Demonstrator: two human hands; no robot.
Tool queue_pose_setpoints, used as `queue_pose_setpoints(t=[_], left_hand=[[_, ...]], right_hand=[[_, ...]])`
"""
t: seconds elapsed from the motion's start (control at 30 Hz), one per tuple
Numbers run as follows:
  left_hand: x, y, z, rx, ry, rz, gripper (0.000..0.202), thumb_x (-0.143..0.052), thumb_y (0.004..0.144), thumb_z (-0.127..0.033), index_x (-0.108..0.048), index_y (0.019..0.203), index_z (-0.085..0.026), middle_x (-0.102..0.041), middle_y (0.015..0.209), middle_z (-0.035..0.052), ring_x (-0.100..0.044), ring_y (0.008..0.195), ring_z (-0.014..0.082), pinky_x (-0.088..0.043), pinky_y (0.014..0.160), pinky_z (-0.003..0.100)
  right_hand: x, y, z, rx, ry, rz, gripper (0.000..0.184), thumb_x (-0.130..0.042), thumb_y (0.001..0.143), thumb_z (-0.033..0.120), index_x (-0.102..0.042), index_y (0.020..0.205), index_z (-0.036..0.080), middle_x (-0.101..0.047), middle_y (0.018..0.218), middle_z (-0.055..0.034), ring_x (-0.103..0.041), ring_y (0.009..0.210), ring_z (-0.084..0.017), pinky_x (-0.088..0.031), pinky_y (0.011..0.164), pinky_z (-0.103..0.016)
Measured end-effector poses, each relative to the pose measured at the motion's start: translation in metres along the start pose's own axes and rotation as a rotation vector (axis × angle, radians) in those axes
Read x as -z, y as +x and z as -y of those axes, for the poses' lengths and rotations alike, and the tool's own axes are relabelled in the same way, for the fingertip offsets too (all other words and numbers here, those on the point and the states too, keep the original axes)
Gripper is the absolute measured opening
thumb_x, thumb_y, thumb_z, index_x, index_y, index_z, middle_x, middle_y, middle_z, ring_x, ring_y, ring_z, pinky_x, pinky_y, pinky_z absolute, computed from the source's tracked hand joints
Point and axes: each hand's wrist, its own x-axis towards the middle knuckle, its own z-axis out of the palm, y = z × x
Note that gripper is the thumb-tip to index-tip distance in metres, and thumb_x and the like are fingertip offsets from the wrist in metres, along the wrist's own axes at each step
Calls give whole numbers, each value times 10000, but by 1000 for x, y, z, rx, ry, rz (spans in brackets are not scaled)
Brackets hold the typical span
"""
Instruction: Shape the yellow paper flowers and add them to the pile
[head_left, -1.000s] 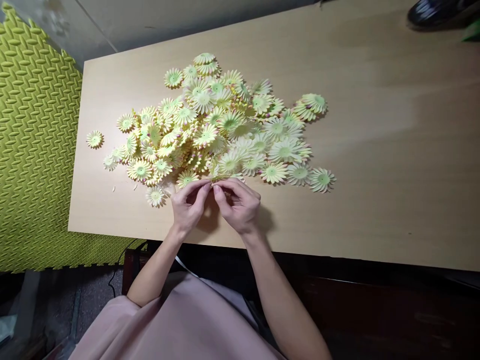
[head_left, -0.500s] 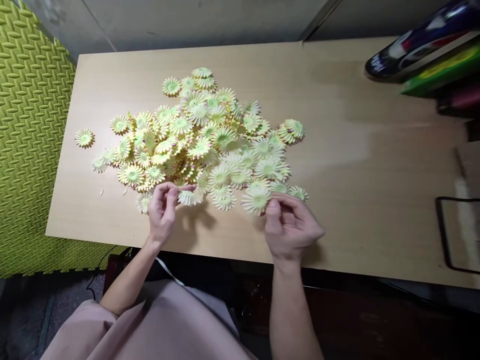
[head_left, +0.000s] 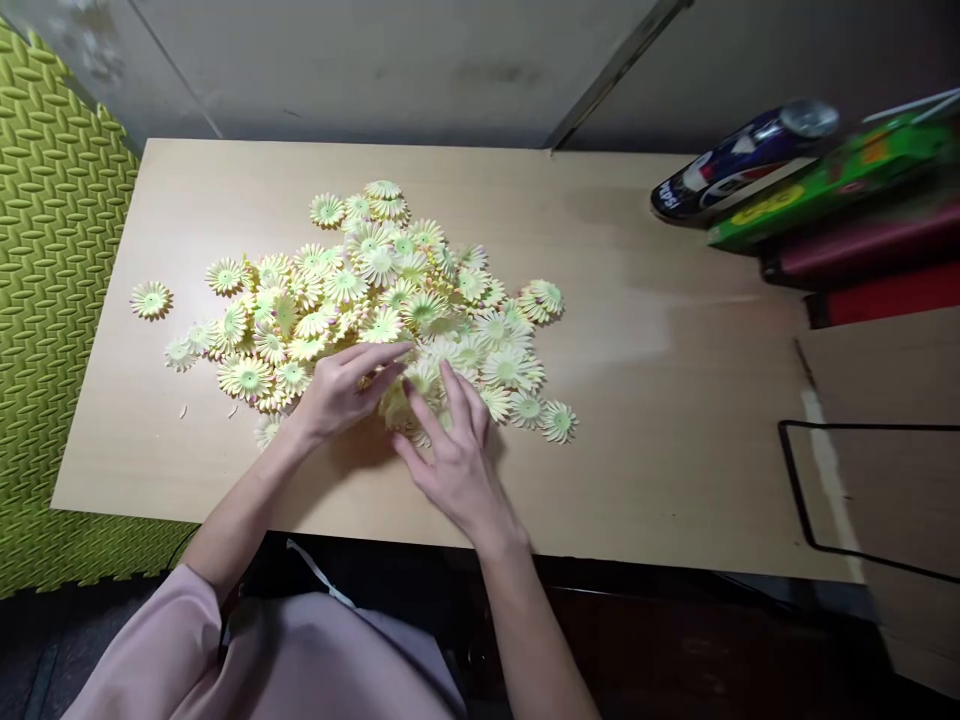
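A heap of pale yellow-green artificial flower heads (head_left: 345, 285), some with pinkish petal tips, lies spread on a light wooden table (head_left: 637, 480). Over the heap's near edge reaches my left hand (head_left: 341, 390), its fingers stretched out to the right. Just beside it, my right hand (head_left: 457, 460) spreads its fingers above whitish flower heads (head_left: 424, 380), touching or nearly touching them. I see nothing gripped in either hand, though the space between the two hands is partly covered by fingers.
A single flower head (head_left: 151, 300) lies apart at the left. A Pepsi can (head_left: 720, 170), a green box (head_left: 817, 185) and red items stand at the right rear. A black wire frame (head_left: 799, 490) is at right, green foam matting (head_left: 60, 300) at left.
The flower head in my right hand's pinch is no longer held. My right hand has moved left and opened; my left has moved right and straightened its fingers. The camera has shifted.
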Motion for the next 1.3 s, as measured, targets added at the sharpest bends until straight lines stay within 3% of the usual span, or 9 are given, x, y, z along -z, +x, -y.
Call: queue_pose_setpoints(t=[0.1,0.2,0.37,0.57,0.8,0.9,1.07,1.2,1.3], left_hand=[[7,-4,2,40,17,-104,276,-629,917,-143,-693,1185,-165,-783,1031,83,-750,879,133,-640,756,235],[7,-8,-1,-13,51,-128,284,-626,906,-102,-682,1179,-161,-779,1031,82,-748,927,137,-642,792,239],[-6,-16,-5,-62,71,-50,275,-613,918,-95,-658,1185,-143,-766,1050,99,-741,929,127,-630,826,228],[-15,-26,-6,-125,145,65,250,-617,921,-122,-658,1167,-134,-761,1031,125,-735,916,164,-630,820,274],[-15,-28,-3,-65,122,138,280,-582,939,-125,-643,1211,-146,-748,1077,136,-726,948,174,-630,823,297],[-14,-28,-2,-64,105,131,270,-590,938,-128,-643,1202,-142,-747,1067,138,-727,926,171,-626,800,286],[-13,-28,-3,-69,97,119,282,-578,942,-126,-642,1216,-146,-752,1060,142,-730,946,174,-623,818,292],[-13,-28,-3,-50,68,115,286,-578,941,-136,-650,1218,-151,-755,1067,150,-735,956,176,-625,845,303],[-14,-28,-1,-73,67,87,287,-586,932,-123,-650,1209,-157,-759,1059,140,-738,934,167,-622,838,288]], right_hand=[[-7,0,-4,10,-85,92,510,-638,920,287,-557,1423,275,-254,1680,-106,-338,1486,-400,-413,1128,-646],[-6,-7,-24,48,-143,23,365,-611,922,183,-665,1280,234,-462,1568,-137,-481,1390,-350,-489,1081,-583],[5,-23,-68,64,-121,-205,371,-584,870,41,-714,1168,221,-656,1354,-137,-628,1228,-302,-579,1000,-514],[23,-22,-93,-100,-145,-327,396,-559,830,80,-713,1162,230,-641,1374,-142,-615,1256,-347,-534,1030,-579],[19,-15,-73,-240,-158,52,656,-565,927,389,-358,1547,330,-174,1704,-106,-208,1541,-445,-223,1128,-801],[10,-13,-80,-250,-227,116,693,-558,941,457,-298,1575,352,-161,1706,-112,-176,1548,-448,-213,1134,-793],[21,-9,-106,-356,-292,6,601,-568,928,503,-462,1490,319,-194,1688,-142,-202,1520,-493,-188,1082,-846],[45,7,-113,-354,-167,-122,465,-652,862,548,-663,1220,250,-277,1651,-168,-138,1524,-523,-218,1070,-835],[51,37,-128,-395,-105,-206,360,-624,896,504,-675,1128,234,-498,1507,-170,-363,1457,-453,-297,1106,-750]])
